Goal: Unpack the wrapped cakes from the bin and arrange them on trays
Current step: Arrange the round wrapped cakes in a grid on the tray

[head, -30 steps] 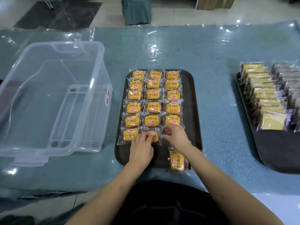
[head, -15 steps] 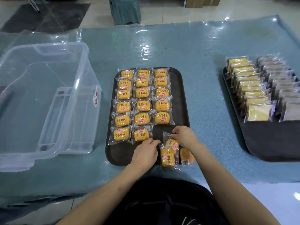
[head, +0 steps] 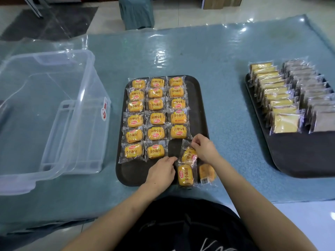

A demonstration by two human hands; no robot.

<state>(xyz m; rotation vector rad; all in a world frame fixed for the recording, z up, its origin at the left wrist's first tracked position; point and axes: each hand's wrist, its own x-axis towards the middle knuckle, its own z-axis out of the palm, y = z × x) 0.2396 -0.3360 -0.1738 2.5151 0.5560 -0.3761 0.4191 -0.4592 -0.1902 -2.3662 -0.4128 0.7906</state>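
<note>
one bin: clear plastic bin (head: 54, 113) at far left, nothing visible inside; a red and white sticker (head: 104, 110) on its right wall, print too small to read.
middle tray: dark tray (head: 201, 109) in front of the person, holding wrapped cakes (head: 155, 104) laid flat in three columns; left and middle columns six deep, right column five deep.
loose cakes: three more at the tray's near right corner: a tilted cake (head: 188, 154) just below the right column, a second cake (head: 185, 175) lying lengthwise at the tray's near edge, a third cake (head: 206, 172) face down, half off the tray.
writing: orange wrappers read "小面包", with a red oval logo too small to read; some sit upside down.
left hand: left hand (head: 160, 172) lies low on the tray, fingers loosely extended toward the tilted cake's wrapper; whether it grips anything i cannot tell.
right hand: right hand (head: 204, 147) pinches the top edge of the tilted cake's wrapper.
right tray: second dark tray (head: 299, 156) at far right, two rows of overlapping clear-wrapped slices, yellow slices (head: 279, 104) left, brownish slices (head: 317, 98) right.
surface: table (head: 181, 57) covered in blue-green cloth under glossy clear film.
room: pale tiled floor beyond, a teal-draped stand (head: 136, 12) and a dark mat (head: 50, 22).
</note>
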